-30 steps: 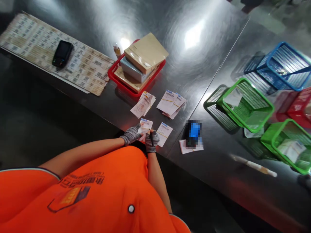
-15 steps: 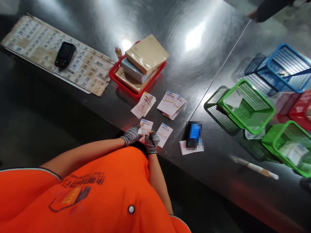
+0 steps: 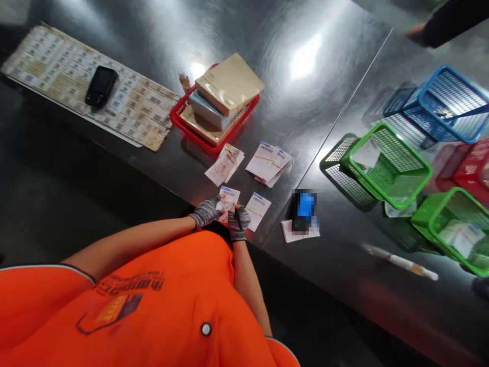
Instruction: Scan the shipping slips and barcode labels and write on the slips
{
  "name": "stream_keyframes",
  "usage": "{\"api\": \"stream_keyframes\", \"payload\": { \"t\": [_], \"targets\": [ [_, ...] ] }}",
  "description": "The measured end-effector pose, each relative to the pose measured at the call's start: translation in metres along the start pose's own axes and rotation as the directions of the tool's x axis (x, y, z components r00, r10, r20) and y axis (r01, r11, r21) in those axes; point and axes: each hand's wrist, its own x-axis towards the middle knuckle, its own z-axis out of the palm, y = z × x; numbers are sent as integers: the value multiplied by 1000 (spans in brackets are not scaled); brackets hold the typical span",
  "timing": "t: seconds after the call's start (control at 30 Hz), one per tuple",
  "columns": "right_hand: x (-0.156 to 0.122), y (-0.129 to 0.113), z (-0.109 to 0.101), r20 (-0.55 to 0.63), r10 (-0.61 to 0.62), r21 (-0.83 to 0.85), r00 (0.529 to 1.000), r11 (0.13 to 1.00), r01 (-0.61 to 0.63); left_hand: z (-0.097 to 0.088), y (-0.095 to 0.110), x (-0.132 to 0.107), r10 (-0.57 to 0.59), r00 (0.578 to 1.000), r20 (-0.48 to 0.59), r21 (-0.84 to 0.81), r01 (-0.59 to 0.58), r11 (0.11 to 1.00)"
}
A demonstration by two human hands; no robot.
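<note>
Grey fingerless gloves (image 3: 240,227) cover both hands. The right hand (image 3: 239,223) grips a black pen (image 3: 238,218) on a barcoded paper slip (image 3: 228,200) (its tip is hidden) at the steel table's (image 3: 305,109) edge; the half-open left hand (image 3: 206,211) rests against that slip. Another slip (image 3: 257,211) lies just right of it, and a red basket (image 3: 179,120) of boxes sits upper centre.

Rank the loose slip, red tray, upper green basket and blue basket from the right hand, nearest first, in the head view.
Right hand:
1. Loose slip, just right
2. Red tray, ahead
3. Upper green basket, right
4. Blue basket, far right
</note>
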Motion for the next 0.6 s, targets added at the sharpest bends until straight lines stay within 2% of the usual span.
{"api": "stream_keyframes", "payload": {
  "t": [0.2, 0.33, 0.47, 0.53, 0.6],
  "targets": [
    [2, -11, -5, 41, 112, 60, 993, 992, -114, 0, -1, 3, -14, 1000, 15, -43, 15, 999],
    [2, -18, -14, 11, 213, 151, 977, 965, -212, 2, -2, 3, -28, 1000, -1, -82, 28, 996],
    [1, -29, -47, -63, 288, 275, 955, 925, -261, 1, 1, -16, 23, 999, -44, -153, -29, 988],
    [2, -33, -71, -100, 314, 326, 944, 907, -267, -1, 8, -25, 81, 991, -109, -203, -102, 974],
    [6, -35, -96, -55, 355, 314, 933, 893, -322, -6, 24, -20, 157, 967, -201, -274, -210, 939]
  ]
}}
